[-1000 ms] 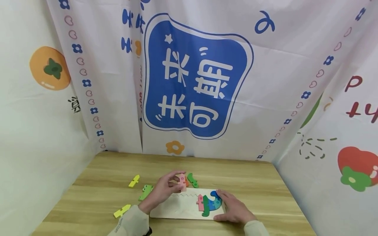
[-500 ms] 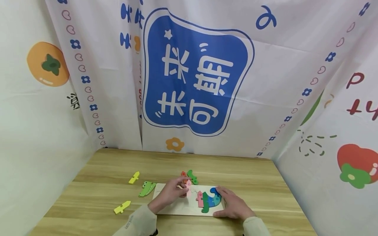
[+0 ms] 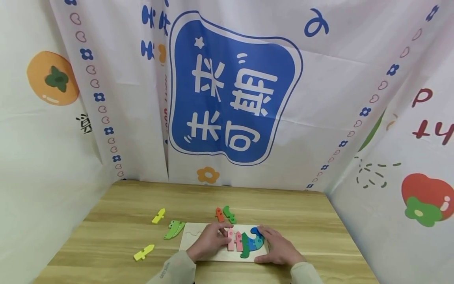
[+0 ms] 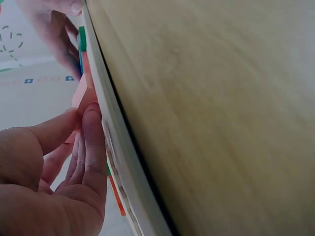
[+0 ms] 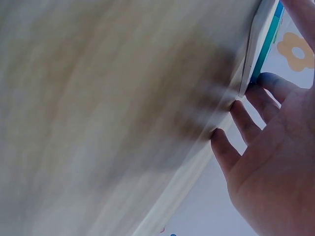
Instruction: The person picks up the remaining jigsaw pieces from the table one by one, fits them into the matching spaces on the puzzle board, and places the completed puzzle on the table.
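Note:
My left hand (image 3: 210, 241) pinches a pink puzzle piece (image 3: 231, 240) between thumb and fingertips, low over the pale wooden puzzle board (image 3: 220, 256). In the left wrist view that pink piece (image 4: 84, 93) is slightly tilted at the board's surface. Right beside it in the head view lies another pink piece (image 3: 239, 242), joined to a dark green piece (image 3: 245, 247) and blue tail pieces (image 3: 256, 241). At the board's right end rests my right hand (image 3: 281, 247), its fingers spread along the edge. Its fingertips (image 5: 237, 108) touch down by the board's corner in the right wrist view.
Behind the board lie an orange piece (image 3: 219, 214) and a green piece (image 3: 229, 215). A green crocodile head piece (image 3: 174, 229) is left of the board. Farther left are one yellow piece (image 3: 159, 216) and another yellow piece (image 3: 144, 253). Printed cloth walls (image 3: 142, 118) enclose the wooden table (image 3: 291, 209).
My left hand has carried the pink piece rightward and down, from above the board's back edge to beside the other pink piece. The right hand stays at the board's right end.

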A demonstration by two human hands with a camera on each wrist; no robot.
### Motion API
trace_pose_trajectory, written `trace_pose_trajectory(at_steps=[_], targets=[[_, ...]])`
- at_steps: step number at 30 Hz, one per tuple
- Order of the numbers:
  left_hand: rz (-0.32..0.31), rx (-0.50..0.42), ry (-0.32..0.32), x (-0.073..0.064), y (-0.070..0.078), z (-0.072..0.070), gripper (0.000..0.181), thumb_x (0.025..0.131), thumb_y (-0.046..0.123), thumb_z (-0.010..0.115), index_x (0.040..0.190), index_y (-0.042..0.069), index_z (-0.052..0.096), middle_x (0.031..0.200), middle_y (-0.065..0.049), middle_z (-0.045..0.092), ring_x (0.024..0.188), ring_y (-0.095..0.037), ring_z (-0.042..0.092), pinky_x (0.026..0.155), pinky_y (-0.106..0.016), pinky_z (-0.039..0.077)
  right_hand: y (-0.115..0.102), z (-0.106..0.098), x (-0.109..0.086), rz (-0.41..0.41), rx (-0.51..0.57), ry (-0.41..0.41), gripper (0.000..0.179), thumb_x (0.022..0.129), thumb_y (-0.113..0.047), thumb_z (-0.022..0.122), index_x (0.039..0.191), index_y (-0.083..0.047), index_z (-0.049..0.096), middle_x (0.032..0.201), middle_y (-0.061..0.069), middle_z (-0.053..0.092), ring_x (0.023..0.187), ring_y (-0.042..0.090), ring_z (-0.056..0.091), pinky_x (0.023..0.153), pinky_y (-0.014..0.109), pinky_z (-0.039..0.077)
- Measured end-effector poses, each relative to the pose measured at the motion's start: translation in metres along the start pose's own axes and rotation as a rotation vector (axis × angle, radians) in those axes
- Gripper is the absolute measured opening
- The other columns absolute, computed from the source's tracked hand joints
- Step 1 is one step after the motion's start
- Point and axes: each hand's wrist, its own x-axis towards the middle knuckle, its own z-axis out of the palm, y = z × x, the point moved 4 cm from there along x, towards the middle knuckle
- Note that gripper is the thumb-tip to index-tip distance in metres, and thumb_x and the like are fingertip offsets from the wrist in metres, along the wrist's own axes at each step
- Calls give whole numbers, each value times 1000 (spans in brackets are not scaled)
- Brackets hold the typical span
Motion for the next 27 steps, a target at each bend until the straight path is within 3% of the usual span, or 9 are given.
trace_pose_trajectory(at_steps=[11,27], targets=[[2,77,15,4,-2,6,41,92,4,76,131,1,67,90,-2,65,81,-16,60,65,-24,52,-3,1,-1,-5,6,1,109,74,-63,85,158,-11,42,164,14,41,148,44,39,115,68,37],[-30,138,17,5,-3,12,43,87,2,79,129,1,69,89,-1,62,79,-15,56,63,-22,47,2,3,3,15,4,-4,110,72,-67,85,159,-13,42,164,12,40,148,43,39,115,67,37]])
